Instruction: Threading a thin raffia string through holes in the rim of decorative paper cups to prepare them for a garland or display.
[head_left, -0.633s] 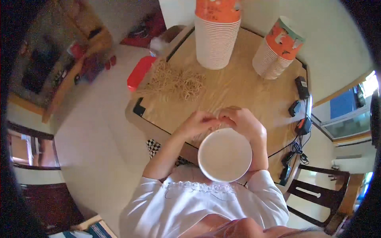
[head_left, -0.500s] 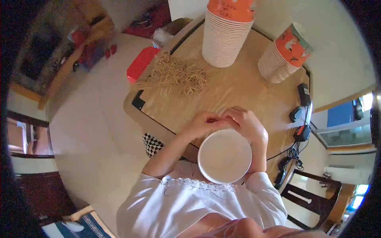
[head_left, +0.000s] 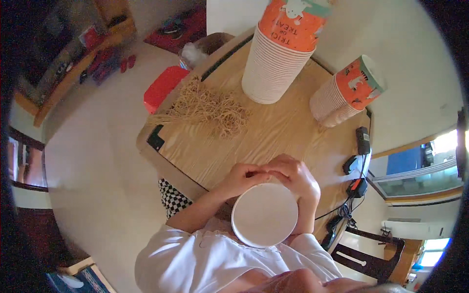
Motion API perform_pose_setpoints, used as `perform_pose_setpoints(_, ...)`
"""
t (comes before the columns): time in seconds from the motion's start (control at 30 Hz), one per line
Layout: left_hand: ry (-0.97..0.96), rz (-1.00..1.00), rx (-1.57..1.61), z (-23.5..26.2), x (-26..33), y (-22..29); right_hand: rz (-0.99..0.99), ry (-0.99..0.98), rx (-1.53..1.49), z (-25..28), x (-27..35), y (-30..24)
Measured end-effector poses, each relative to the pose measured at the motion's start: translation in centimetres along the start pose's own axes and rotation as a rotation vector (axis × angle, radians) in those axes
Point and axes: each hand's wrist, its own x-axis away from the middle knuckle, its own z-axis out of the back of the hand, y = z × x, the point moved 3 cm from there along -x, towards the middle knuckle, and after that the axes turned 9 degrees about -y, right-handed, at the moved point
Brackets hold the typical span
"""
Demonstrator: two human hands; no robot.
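Observation:
A white round paper cup [head_left: 265,216] rests close against my body, its pale circular face toward me. Just past its far rim, the fingers of my left hand [head_left: 243,178] and my right hand [head_left: 294,177] meet in a pinch. What lies between the fingertips is too small and hidden to make out. A tangled heap of thin tan strings [head_left: 210,110] lies farther off on the left of the wooden table [head_left: 273,141].
A tall stack of paper cups [head_left: 276,68] with orange print and a shorter stack [head_left: 337,100] stand at the back. A red container [head_left: 165,89] is at the left edge. Black power adapters [head_left: 362,140] and cables [head_left: 345,211] line the right side; a dark chair [head_left: 366,259] stands beyond.
The view has shifted, so table, cups and hands all appear lower and slightly left. Both hands still pinch together at the cup's far rim.

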Motion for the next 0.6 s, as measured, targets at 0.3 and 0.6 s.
perform_pose_setpoints(0.3,0.02,-0.012,0.008,-0.2,-0.1,-0.1,0.021,0.062,-0.006,0.3,0.2,0.0)
perform_pose_setpoints(0.6,-0.002,-0.045,-0.059,0.0,0.4,0.8,-0.134,-0.034,-0.046,0.4,0.8,0.2)
